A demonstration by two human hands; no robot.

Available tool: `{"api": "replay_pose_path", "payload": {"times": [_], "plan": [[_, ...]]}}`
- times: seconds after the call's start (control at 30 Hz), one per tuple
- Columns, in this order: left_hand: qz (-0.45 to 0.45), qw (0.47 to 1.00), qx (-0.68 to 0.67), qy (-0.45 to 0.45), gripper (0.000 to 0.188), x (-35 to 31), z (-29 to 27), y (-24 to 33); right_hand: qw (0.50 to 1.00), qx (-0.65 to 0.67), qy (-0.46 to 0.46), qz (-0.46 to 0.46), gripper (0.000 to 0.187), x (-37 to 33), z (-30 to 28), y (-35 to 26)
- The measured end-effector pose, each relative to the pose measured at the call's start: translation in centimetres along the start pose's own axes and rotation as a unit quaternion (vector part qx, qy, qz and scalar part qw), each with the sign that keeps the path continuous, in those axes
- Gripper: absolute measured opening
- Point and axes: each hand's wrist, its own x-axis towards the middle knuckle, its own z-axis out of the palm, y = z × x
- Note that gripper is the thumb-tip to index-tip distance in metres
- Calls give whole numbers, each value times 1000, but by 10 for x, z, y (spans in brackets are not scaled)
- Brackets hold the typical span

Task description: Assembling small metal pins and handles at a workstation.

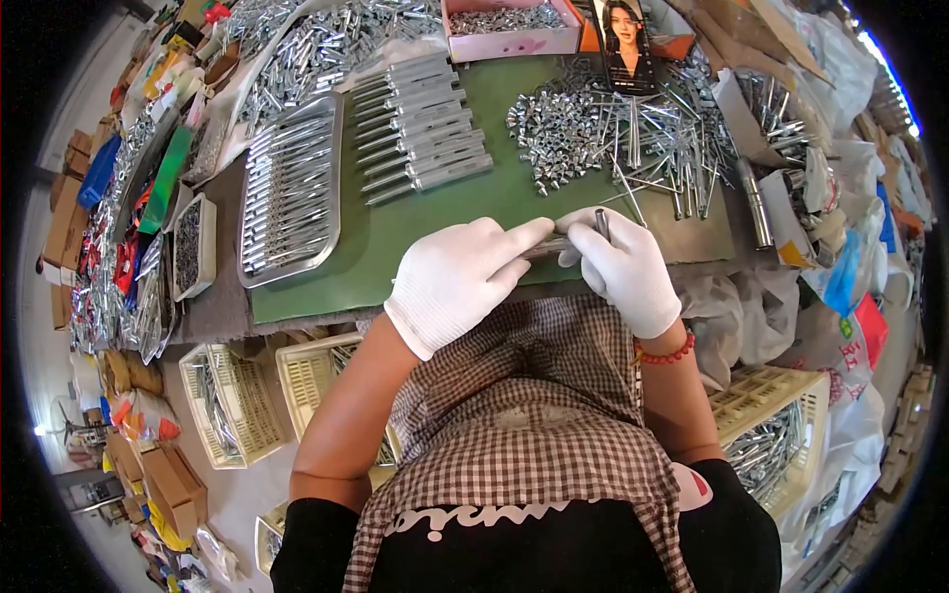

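Observation:
Both hands wear white gloves and meet over the near edge of a green mat (435,222). My left hand (460,282) grips a slim silver metal rod (547,247) that lies across towards the right. My right hand (623,272) pinches a short dark metal pin (602,223) upright at the rod's right end. Beyond the hands lies a heap of small shiny metal fittings (559,133) mixed with long thin pins (667,148). A neat row of finished silver rods (420,128) lies further left on the mat.
A metal tray (292,193) full of rods sits at the mat's left. A pink box (509,28) of small parts and a phone (625,44) stand at the back. Cream plastic crates (232,400) (776,435) flank my lap. Plastic bags (850,277) crowd the right.

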Motion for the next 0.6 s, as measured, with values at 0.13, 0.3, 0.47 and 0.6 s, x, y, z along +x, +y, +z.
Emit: {"api": "replay_pose_path", "payload": {"times": [0.13,0.3,0.47,0.6], "plan": [[-13,1000,-7,15,31,3,3,4,998,-37,12,-48,15,1,0,9],[-7,1000,-5,29,30,3,8,4,999,-24,35,-14,12,-1,1,0],[-59,998,-35,13,27,2,7,6,994,-80,-12,-73,12,-3,-7,0],[-71,995,-69,20,24,3,8,6,989,-115,6,-97,14,0,-7,3]]}}
